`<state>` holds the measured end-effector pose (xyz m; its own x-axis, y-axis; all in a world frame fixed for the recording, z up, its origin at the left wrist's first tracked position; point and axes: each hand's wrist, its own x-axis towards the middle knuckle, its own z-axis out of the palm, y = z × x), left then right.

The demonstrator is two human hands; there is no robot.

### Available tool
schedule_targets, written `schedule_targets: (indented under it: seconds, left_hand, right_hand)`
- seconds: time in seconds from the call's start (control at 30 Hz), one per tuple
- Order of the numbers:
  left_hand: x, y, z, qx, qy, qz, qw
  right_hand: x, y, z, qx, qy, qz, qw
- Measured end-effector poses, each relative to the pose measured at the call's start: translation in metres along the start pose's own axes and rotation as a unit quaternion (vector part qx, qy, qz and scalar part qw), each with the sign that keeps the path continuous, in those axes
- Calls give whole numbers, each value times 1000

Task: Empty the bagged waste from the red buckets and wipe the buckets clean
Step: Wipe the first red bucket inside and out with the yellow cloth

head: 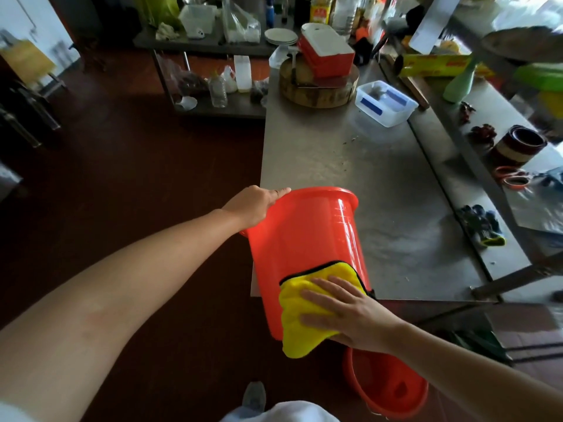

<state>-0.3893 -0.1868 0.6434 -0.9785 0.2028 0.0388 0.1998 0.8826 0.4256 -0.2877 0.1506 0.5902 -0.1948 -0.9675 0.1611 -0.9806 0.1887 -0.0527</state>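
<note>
Yellow cloth (307,315) under right hand (350,315) against red bucket (301,239).

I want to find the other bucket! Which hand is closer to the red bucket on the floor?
Right. The right hand presses a yellow cloth on the held bucket, just above the floor bucket. The left hand grips the held bucket's far rim, further away.

**Dim kitchen, steel over dark floor**

Dark red-brown floor (122,178) across the left half of the frame. Long stainless-steel table (350,166) from centre toward upper right, surface dull and speckled. Just beside it on the right, a second steel counter (451,153). Two-tier metal rack (213,110) at upper centre, crowded. White wall (30,13) in the upper left corner. Low light overall, with pale glare at upper right.
</note>
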Motion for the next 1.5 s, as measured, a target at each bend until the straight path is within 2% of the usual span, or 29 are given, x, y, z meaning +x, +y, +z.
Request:
schedule_targets:
  seconds: [0.07,0.23,0.37,0.53,0.73,0.9,1.07,1.27,1.4,1.5]
  left_hand:
    - [-2,-2,1,5,2,-7,1000]
    - [-3,-11,3,29,0,0,1000]
    - [-8,-19,3,27,-4,-8,1000]
    - [-13,-21,-1,35,5,-1,999]
    - [-20,-18,-3,48,3,-2,999]
    - [-1,22,-6,17,27,0,999]
    - [38,68,2,40,-44,-20,998]
    - [49,66,1,37,-38,-61,997]
    - [50,62,-6,12,-31,-59,998]
    - [52,62,-14,17,-44,-47,998]
  right_hand:
    - [13,17,-4,1,-5,9,1000]
    - [62,67,-26,36,47,140,988]
    - [96,93,-37,59,48,196,978]
    - [87,74,-31,51,40,181,981]
    - [8,17,0,56,50,116,990]
    - [-11,-2,9,43,57,139,988]
    - [7,-15,14,21,43,137,989]
    - [32,19,-2,62,32,171,983]
    - [63,68,-24,99,49,238,965]
    - [82,90,-34,100,35,258,960]
